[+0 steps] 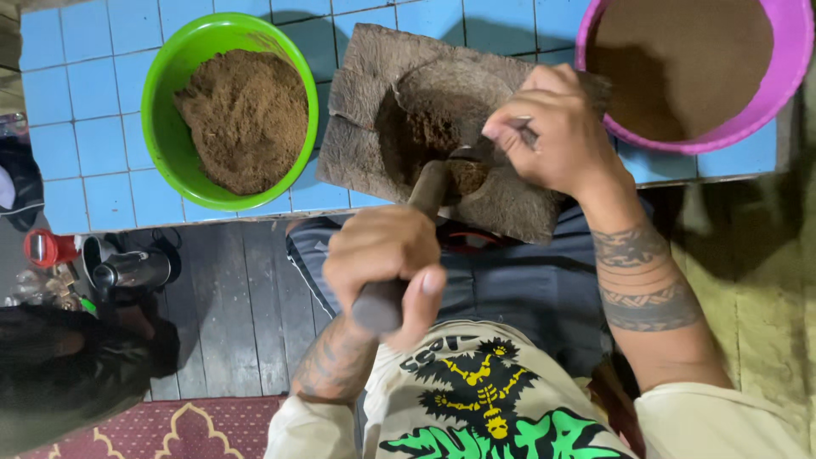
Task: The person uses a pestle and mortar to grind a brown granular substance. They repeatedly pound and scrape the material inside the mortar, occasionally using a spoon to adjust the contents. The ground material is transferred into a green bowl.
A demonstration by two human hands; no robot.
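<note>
Both fists curled, left hand [384,255] gripping pestle [408,238], right hand [552,127] w/ spoon [476,153]

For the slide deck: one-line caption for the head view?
Left hand grips a pestle in a stone mortar, right hand holding a spoon, between green bowl and pink bowl.

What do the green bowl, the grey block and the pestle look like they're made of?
Round green bowl: likely plastic, glossy and evenly coloured. Rough grey block: probably weathered wood or stone, matte and cracked. Dark rounded pestle in the left hand: apparently smooth wood.
</note>
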